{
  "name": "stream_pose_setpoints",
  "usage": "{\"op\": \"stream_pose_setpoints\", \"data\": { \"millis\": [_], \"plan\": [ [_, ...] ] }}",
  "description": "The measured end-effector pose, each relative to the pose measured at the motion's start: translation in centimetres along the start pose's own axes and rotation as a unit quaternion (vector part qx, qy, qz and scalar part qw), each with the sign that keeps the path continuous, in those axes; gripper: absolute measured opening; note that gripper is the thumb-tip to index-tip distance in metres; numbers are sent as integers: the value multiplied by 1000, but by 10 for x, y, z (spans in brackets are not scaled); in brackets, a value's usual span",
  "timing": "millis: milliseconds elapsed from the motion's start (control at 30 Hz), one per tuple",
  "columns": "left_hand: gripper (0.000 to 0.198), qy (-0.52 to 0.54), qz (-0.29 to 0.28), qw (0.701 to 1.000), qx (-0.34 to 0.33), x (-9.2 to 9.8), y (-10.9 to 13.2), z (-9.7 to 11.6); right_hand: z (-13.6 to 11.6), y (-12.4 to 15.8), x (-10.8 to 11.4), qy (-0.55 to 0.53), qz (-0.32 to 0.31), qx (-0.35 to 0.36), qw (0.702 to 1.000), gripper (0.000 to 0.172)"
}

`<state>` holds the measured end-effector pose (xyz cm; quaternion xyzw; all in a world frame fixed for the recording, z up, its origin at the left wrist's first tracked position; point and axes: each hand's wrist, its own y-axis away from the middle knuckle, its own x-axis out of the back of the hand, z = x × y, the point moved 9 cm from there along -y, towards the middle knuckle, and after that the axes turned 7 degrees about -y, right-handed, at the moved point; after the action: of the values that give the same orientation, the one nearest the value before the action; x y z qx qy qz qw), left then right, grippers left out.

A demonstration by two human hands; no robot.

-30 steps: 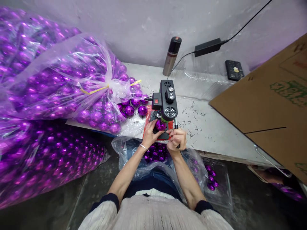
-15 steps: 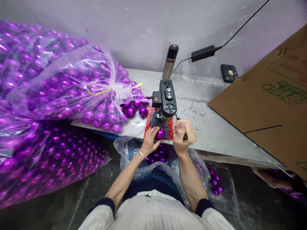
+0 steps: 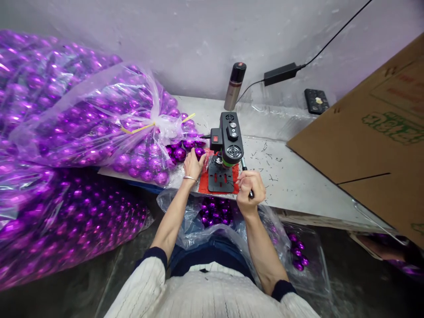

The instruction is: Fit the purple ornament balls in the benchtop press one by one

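My left hand [image 3: 193,167] reaches to the loose balls left of the machine, its thumb and fingers round a shiny purple ball [image 3: 199,153]. My right hand [image 3: 251,189] is wrapped round the black-tipped lever handle [image 3: 251,194] on the right side of a small black bench drill press [image 3: 231,137]. The machine's slotted base plate [image 3: 221,179] is bare and rests on a red sheet [image 3: 203,183]. Below the table edge, an open clear plastic bag [image 3: 188,229] across my lap holds many purple balls [image 3: 215,212].
Large tied bags of purple balls [image 3: 82,110] fill the left side. A spray can [image 3: 235,86] stands behind the machine, near a black power adapter [image 3: 280,74] and a dark phone-like object [image 3: 316,101]. A cardboard box [image 3: 371,132] is at right. Dark shavings litter the tabletop [image 3: 298,176].
My left hand has left the base plate and moved up and left to the loose balls. The ball on the plate is gone from there. My right hand stays on the lever, slightly shifted.
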<state>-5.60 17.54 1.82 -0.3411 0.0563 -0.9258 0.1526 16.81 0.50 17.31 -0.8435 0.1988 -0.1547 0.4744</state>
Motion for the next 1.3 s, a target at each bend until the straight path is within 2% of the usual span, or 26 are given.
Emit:
{"op": "stream_pose_setpoints", "data": {
  "millis": [100,167,233,267,333,433,567,733,967,1133,1300],
  "plan": [
    [72,130,-24,990,54,-4,3,-4,-1,-1,1,5,-3,7,1000,28],
    [64,268,-67,954,112,-7,15,-8,-1,-2,1,1,-7,2,1000,29],
    [56,391,-119,900,151,-8,32,-7,-2,-6,0,-1,-9,-14,1000,29],
    [53,427,-141,879,158,-7,41,-6,-1,-8,1,1,-7,-26,1000,30],
    [50,445,-169,865,158,-4,58,-4,-1,-14,1,3,2,-51,999,32],
    [56,391,-175,894,133,-4,78,-2,-2,-23,2,-5,11,-75,997,34],
    [71,283,-159,945,50,-14,95,12,-4,-27,1,-1,2,-73,997,34],
    [63,153,-134,977,-59,-17,103,34,-6,-23,1,12,-8,-53,998,32],
    [58,42,-120,972,-200,-15,101,62,-6,-19,2,22,-21,-42,999,29],
    [62,48,-112,972,-200,-26,99,61,-6,-17,2,14,-28,-31,999,28],
    [66,66,-96,972,-204,-29,103,54,-3,-3,3,8,-30,-18,999,24]
  ]
}}
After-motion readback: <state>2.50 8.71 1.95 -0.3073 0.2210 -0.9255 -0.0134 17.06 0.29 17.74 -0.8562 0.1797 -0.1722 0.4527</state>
